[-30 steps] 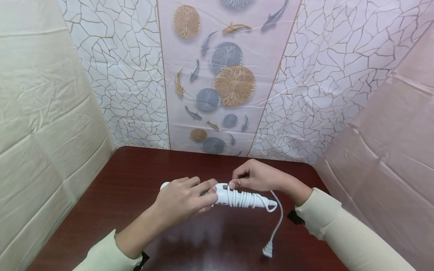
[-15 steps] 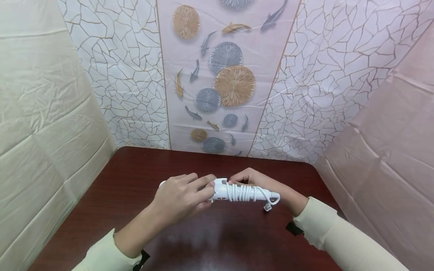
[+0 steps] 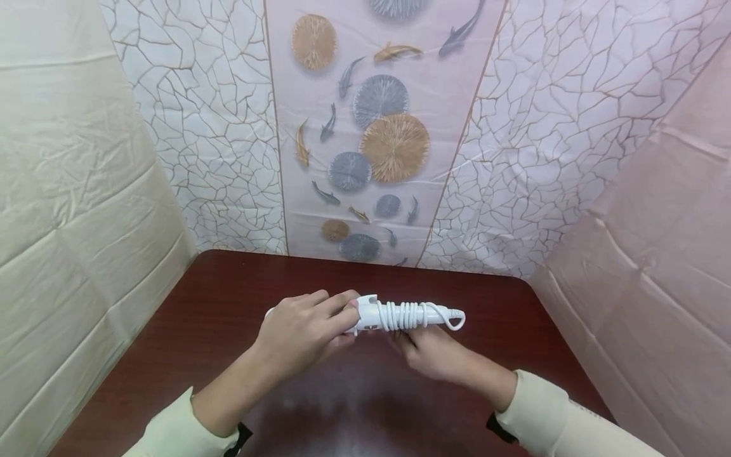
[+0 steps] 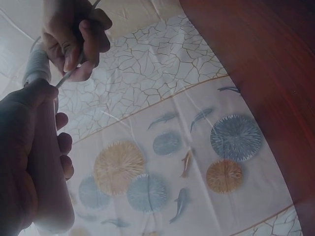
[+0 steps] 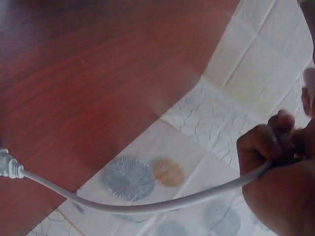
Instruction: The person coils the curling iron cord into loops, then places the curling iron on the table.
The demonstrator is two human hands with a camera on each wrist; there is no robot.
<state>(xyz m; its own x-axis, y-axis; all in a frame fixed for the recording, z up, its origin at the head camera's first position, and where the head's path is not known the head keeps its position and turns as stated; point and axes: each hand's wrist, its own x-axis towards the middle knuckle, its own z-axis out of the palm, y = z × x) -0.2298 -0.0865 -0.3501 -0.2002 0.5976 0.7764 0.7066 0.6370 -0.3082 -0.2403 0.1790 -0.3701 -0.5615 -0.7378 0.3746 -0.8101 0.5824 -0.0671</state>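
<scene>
A white wand-shaped electric appliance (image 3: 368, 314), perhaps a hair styling iron, is held nearly level above the table. My left hand (image 3: 305, 327) grips its thicker left part; in the left wrist view, my fingers wrap round the smooth body (image 4: 51, 191). Several turns of white cord (image 3: 408, 315) circle the narrow right part, ending in a loop at its tip. Below these turns, my right hand (image 3: 436, 352) holds the loose stretch of cord (image 5: 147, 209) in curled fingers. Only the right wrist view shows the plug (image 5: 9, 164), at the cord's free end.
The dark red-brown table (image 3: 354, 406) lies under both hands. Behind it hangs a patterned sheet (image 3: 394, 146) with fish and round motifs. Plain pale sheets enclose the left side (image 3: 85, 190) and right side (image 3: 645, 241).
My right hand has gone from above the appliance, round behind it, to below it with the cord. The appliance has risen slightly in the head view, and the plug has left that view.
</scene>
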